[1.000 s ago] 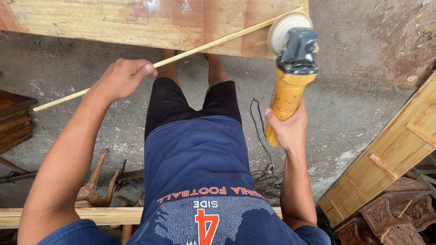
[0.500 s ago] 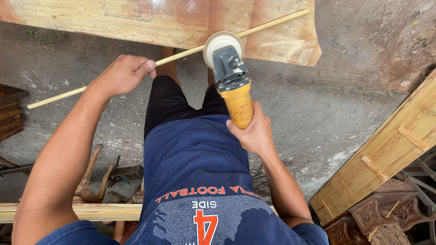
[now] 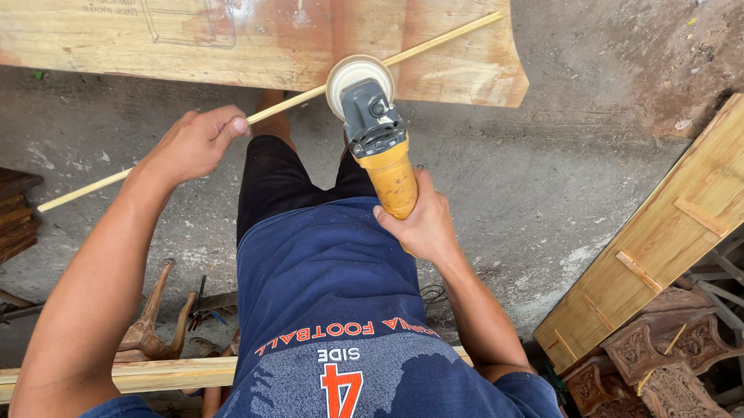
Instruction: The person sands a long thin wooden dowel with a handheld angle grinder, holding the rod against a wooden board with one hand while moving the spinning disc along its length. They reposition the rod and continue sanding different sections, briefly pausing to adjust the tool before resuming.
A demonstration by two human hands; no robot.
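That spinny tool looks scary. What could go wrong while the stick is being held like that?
The grinder is held by the right hand alone, so it might jerk or slip if the disc catches. The thin stick is gripped only by the left hand, with long ends free, so it could bend, whip or snap. The disc also sits just above the person's bare leg, which could get hurt.

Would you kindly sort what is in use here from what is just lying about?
In use: left hand holding thin wooden stick; right hand holding yellow angle grinder.

Lying about: large wooden plank, slatted board, carved wooden pieces, claw-shaped wooden piece.
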